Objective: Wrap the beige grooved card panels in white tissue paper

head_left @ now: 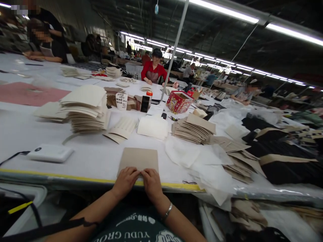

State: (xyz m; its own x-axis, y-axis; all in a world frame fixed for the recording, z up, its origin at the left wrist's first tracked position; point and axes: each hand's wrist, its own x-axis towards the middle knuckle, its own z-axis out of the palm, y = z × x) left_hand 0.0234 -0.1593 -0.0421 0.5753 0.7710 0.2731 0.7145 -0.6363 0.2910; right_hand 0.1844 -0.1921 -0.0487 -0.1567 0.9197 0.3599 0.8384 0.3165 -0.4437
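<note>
A flat, square grey-tan piece, like fabric or board, lies near the table's front edge. My left hand and my right hand meet at its near edge, fingertips almost touching. The fingers of both are bent and closed on that edge; the thumbs are mostly hidden. Just beyond it lies a stack of white sheets. To its left are pale strip-marked pieces and a tall leaning stack of cream pieces. A stack of similar tan pieces is on the right.
A white power bank with a cable lies left. Translucent sheets hang over the front edge at right, beside loose tan pieces and black items. Farther back stand a red patterned box, a thin pole and a co-worker.
</note>
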